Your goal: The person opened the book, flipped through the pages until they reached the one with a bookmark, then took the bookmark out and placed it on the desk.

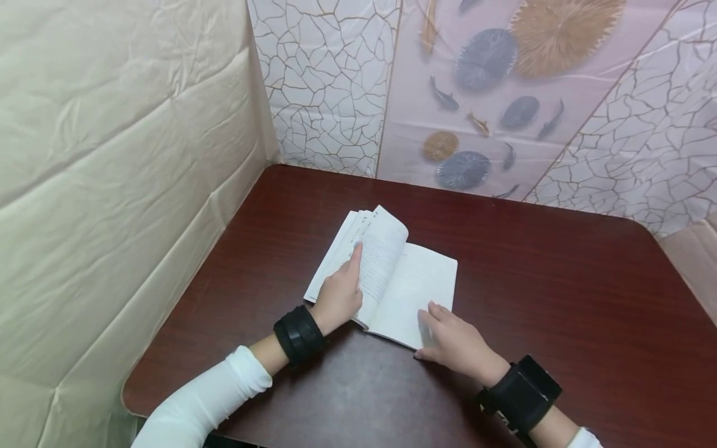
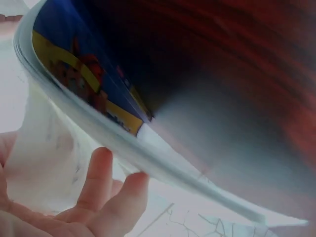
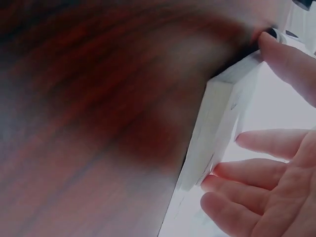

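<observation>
An open book (image 1: 421, 280) with white printed pages lies on the dark red-brown table. Over its left pages my left hand (image 1: 338, 295) extends the index finger along the paper. A page (image 1: 386, 239) next to that finger bows up, its far edge curved. In the left wrist view, two fingertips (image 2: 101, 157) of that hand touch the page edges, and a blue and yellow illustrated cover (image 2: 81, 74) shows beneath. My right hand (image 1: 455, 341) rests at the lower right corner of the right page, fingers spread on the paper. Its thumb (image 3: 286, 61) lies at the book's near edge.
The wooden table (image 1: 560, 298) extends around the book, with a rounded far right corner. Behind it hangs a patterned sheet (image 1: 330, 81), and a cream cloth (image 1: 123, 186) covers the left side. Black bands (image 1: 299, 334) are strapped round both wrists.
</observation>
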### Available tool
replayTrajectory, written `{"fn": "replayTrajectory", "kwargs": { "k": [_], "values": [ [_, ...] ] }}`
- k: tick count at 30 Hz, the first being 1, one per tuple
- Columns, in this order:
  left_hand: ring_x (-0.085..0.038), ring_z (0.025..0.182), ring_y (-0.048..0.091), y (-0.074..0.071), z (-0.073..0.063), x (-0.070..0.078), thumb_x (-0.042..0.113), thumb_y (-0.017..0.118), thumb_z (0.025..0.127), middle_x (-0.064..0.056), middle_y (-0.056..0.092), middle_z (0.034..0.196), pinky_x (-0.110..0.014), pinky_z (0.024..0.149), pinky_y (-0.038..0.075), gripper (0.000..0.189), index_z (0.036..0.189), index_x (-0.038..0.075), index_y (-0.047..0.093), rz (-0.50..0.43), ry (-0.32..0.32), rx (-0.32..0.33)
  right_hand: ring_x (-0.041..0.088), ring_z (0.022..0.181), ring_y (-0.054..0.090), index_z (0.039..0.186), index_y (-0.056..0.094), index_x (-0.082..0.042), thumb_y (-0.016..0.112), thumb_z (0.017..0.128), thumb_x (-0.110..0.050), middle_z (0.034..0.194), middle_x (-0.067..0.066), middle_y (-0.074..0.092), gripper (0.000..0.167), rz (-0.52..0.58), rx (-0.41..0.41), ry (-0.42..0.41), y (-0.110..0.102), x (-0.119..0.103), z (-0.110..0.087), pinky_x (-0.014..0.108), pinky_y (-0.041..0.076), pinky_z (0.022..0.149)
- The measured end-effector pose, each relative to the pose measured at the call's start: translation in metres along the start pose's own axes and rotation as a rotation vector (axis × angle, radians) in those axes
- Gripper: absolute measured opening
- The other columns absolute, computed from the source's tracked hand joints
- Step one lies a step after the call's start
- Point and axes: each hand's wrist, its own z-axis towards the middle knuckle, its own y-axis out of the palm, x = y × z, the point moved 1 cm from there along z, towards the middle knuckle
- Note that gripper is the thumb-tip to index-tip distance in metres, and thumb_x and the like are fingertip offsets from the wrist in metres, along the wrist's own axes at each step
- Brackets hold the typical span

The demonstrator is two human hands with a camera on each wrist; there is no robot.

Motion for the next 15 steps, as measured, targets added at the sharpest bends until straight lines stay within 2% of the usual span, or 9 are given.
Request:
{"fn": "replayTrajectory", "kwargs": {
  "k": [3, 4, 6, 8, 10, 12, 15],
  "values": [
    [-0.018, 0.059, 0.053, -0.002, -0.001, -0.004, -0.006, 0.053, 0.069, -0.017, 0.049, 0.125, -0.023, 0.042, 0.036, 0.073, 0.137, 0.005, 0.028, 0.059, -0.025, -0.014, 0.035, 0.114, 0.048, 0.118, 0.052, 0.001, 0.074, 0.066, -0.038, 0.123, 0.024, 0.048, 0.068, -0.025, -0.013, -0.006, 0.0, -0.001, 0.001, 0.044, 0.046, 0.082],
    [-0.021, 0.065, 0.056, -0.004, -0.001, -0.005, -0.003, 0.055, 0.069, -0.018, 0.044, 0.131, -0.026, 0.046, 0.039, 0.069, 0.135, 0.007, 0.034, 0.102, -0.027, -0.015, 0.035, 0.113, 0.049, 0.117, 0.053, 0.0, 0.073, 0.066, -0.038, 0.121, 0.024, 0.049, 0.067, -0.033, -0.012, -0.014, -0.001, -0.001, 0.001, 0.044, 0.047, 0.081],
    [-0.026, 0.088, 0.057, -0.007, 0.0, -0.006, 0.005, 0.061, 0.07, -0.017, 0.036, 0.137, -0.034, 0.062, 0.045, 0.061, 0.128, 0.011, 0.045, 0.181, -0.034, -0.021, 0.035, 0.112, 0.05, 0.116, 0.054, 0.0, 0.073, 0.066, -0.038, 0.119, 0.024, 0.05, 0.065, -0.039, -0.011, -0.029, -0.002, -0.001, 0.001, 0.044, 0.047, 0.079],
    [-0.03, 0.113, 0.046, -0.011, 0.0, -0.006, 0.014, 0.066, 0.07, -0.016, 0.031, 0.141, -0.045, 0.081, 0.041, 0.052, 0.12, 0.015, 0.053, 0.247, -0.027, -0.03, 0.035, 0.111, 0.051, 0.115, 0.055, 0.0, 0.073, 0.067, -0.038, 0.119, 0.024, 0.051, 0.063, -0.042, -0.012, -0.045, -0.002, 0.0, 0.001, 0.043, 0.048, 0.078],
    [-0.032, 0.127, 0.032, -0.013, 0.002, -0.005, 0.018, 0.068, 0.071, -0.014, 0.031, 0.142, -0.053, 0.093, 0.03, 0.045, 0.115, 0.017, 0.058, 0.278, 0.001, -0.053, 0.035, 0.11, 0.051, 0.114, 0.056, -0.001, 0.072, 0.068, -0.038, 0.118, 0.023, 0.052, 0.061, -0.039, -0.015, -0.057, -0.004, 0.0, 0.001, 0.043, 0.048, 0.078],
    [-0.032, 0.131, 0.027, -0.013, 0.002, -0.004, 0.016, 0.065, 0.075, -0.012, 0.036, 0.14, -0.057, 0.096, 0.025, 0.037, 0.112, 0.017, 0.06, 0.277, 0.035, -0.098, 0.035, 0.11, 0.051, 0.113, 0.057, -0.001, 0.072, 0.068, -0.037, 0.118, 0.023, 0.052, 0.06, -0.029, -0.021, -0.064, -0.004, 0.001, 0.0, 0.043, 0.047, 0.079],
    [-0.029, 0.128, 0.034, -0.01, 0.001, -0.002, 0.009, 0.058, 0.079, -0.007, 0.047, 0.132, -0.055, 0.097, 0.026, 0.031, 0.109, 0.018, 0.061, 0.28, 0.104, -0.188, 0.032, 0.109, 0.053, 0.112, 0.058, -0.002, 0.07, 0.071, -0.037, 0.116, 0.021, 0.054, 0.055, -0.018, -0.025, -0.076, -0.005, 0.001, 0.0, 0.042, 0.048, 0.079]
  ]
}}
